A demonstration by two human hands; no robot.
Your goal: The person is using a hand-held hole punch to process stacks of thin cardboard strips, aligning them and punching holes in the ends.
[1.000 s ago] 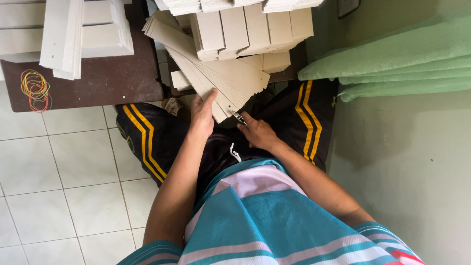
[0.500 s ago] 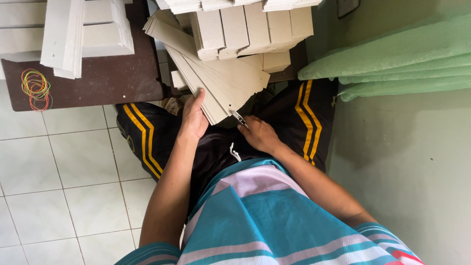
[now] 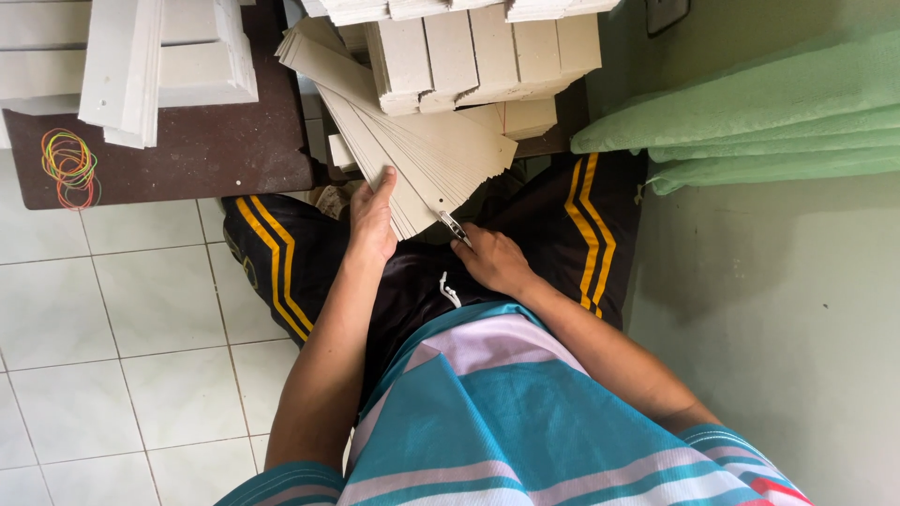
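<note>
One fanned stack of cardboard strips (image 3: 422, 155) sloping off the table edge onto the lap, left hand (image 3: 372, 225) flat against its near edge, fingers open. Right hand (image 3: 492, 260) curled around one small metal tool (image 3: 454, 226) touching the stack's corner. One bunch of rubber bands (image 3: 67, 167) on the dark table (image 3: 206, 150).

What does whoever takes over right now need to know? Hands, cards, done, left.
Left hand: flat against the near edge of the fanned stack of grey cards, which rests over the lap.
Right hand: grips a small metal tool with its tip at the stack's corner.
Bundled card stacks sit behind the fan; white strips and rubber bands lie on the brown table.
Done: fan squared up under the left hand. Left: cannot tell how many cards remain unworked.
</note>
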